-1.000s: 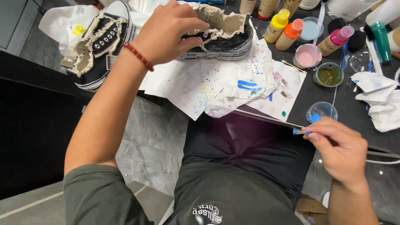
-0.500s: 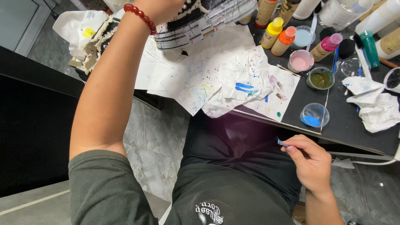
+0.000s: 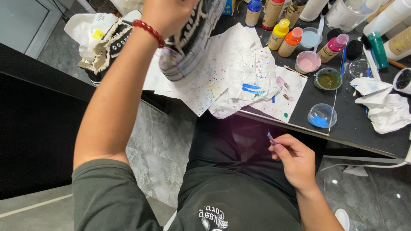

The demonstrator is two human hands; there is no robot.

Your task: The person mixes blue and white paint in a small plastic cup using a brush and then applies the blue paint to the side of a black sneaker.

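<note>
My left hand (image 3: 169, 15), with a red bead bracelet at the wrist, grips a black sneaker (image 3: 190, 38) and holds it up in the air, toe cap tilted down toward me. My right hand (image 3: 293, 158) sits low over my lap, below the table edge, pinching a thin paintbrush (image 3: 271, 137) with blue on its tip. A second black sneaker (image 3: 107, 49) with frayed trim rests at the table's left end. A small clear cup of blue paint (image 3: 322, 116) stands near the table's front edge, above my right hand.
Paint-spattered white paper (image 3: 239, 81) covers the dark table (image 3: 364, 137). Squeeze bottles in yellow (image 3: 278, 34), orange (image 3: 290, 42) and pink (image 3: 333, 48), cups of pink (image 3: 308, 62) and green (image 3: 329, 79) paint, and crumpled tissues (image 3: 385, 107) sit behind. Grey marble floor lies below.
My left hand has lifted the sneaker off the table and raised it toward the camera. My right hand with the brush has dropped from the table edge down toward my lap.
</note>
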